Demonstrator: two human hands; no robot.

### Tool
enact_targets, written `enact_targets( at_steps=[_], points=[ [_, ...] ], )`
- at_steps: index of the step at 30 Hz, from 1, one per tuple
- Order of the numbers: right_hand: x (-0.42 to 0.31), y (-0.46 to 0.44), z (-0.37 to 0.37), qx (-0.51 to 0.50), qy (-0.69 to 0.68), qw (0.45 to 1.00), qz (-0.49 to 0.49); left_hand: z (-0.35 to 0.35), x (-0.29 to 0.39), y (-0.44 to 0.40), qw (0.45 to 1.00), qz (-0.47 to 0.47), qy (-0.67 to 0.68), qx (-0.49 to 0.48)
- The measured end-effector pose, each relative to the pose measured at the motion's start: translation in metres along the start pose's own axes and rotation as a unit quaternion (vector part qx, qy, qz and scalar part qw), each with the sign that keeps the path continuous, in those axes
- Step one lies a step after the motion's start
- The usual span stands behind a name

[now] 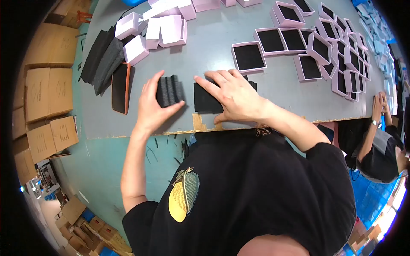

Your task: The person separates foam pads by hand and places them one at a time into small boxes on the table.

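Observation:
My left hand (151, 102) is wrapped round a small stack of black foam pads (168, 91), thumb on the near side and fingers on the far left side. The stack stands on edge at the table and its layers show. My right hand (235, 96) lies over more black foam pads (205, 100), fingers stretched out across them and thumb toward the table's front edge. Part of these pads is hidden under the palm, and a few corners stick out on the right. An open pink box (249, 69) with a black lining stands just beyond my right hand.
Several pink boxes with black inserts (294, 40) spread over the right of the grey table (205, 51). Pink boxes (168, 30) and dark foam strips (102, 59) lie back left, beside a phone (121, 88). Cartons (49, 91) stand left. A co-worker (380, 149) is at right.

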State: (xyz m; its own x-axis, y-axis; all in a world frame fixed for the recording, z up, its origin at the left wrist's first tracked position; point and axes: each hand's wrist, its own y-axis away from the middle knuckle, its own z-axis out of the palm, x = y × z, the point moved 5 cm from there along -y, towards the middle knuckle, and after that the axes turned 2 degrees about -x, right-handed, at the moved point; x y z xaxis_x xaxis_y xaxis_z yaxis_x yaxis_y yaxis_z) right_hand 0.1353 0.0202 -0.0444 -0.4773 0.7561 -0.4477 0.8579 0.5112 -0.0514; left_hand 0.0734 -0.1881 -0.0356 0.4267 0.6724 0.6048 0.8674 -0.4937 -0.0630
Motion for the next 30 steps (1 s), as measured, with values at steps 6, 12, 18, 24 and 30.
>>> enact_targets(
  at_steps=[6, 12, 18, 24, 30],
  points=[
    [0.005, 0.038, -0.063, 0.025, -0.023, 0.999, 0.025, 0.008, 0.013, -0.009, 0.969, -0.06, -0.236, -0.052],
    [0.015, 0.052, -0.031, 0.018, 0.033, 0.998, 0.042, -0.003, 0.073, -0.016, 0.963, 0.142, -0.207, -0.099],
    [0.021, 0.049, -0.025, 0.039, 0.024, 0.999, 0.027, 0.072, 0.075, 0.004, 0.968, 0.196, -0.081, -0.131],
    [0.038, 0.041, -0.019, 0.015, -0.025, 0.999, 0.023, 0.079, 0.06, 0.001, 0.961, 0.226, -0.132, -0.085],
    [0.061, 0.052, -0.027, -0.015, -0.187, 0.979, 0.076, 0.079, 0.065, 0.001, 0.962, 0.221, -0.137, -0.08]
  ],
)
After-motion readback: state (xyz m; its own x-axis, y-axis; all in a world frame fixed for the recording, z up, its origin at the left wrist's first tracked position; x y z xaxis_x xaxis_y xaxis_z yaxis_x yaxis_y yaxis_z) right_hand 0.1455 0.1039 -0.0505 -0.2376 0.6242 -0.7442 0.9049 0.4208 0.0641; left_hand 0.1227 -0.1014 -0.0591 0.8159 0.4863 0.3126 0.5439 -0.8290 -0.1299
